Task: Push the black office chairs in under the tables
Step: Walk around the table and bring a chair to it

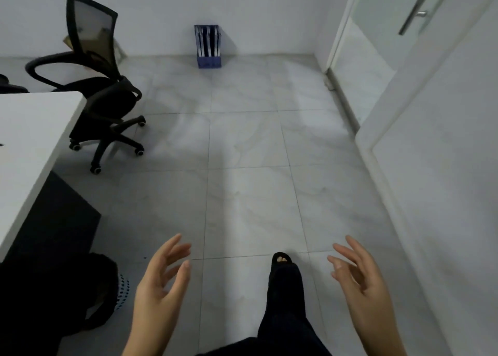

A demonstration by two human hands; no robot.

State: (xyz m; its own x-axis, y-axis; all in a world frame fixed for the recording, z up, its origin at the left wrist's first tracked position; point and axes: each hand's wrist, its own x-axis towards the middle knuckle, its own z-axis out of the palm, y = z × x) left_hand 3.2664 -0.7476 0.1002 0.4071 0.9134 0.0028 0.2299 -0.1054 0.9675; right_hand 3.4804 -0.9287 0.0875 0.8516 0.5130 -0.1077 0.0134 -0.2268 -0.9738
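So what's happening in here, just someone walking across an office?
A person is walking over the tiled floor with both hands empty: the left hand and right hand are open and held out in front. A black chair stands ahead on the left, past the end of the white table, not yet pushed under it. Nobody is touching it.

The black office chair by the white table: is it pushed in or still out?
Still out. The black office chair stands on open floor past the white table corner, its wheeled base fully visible.
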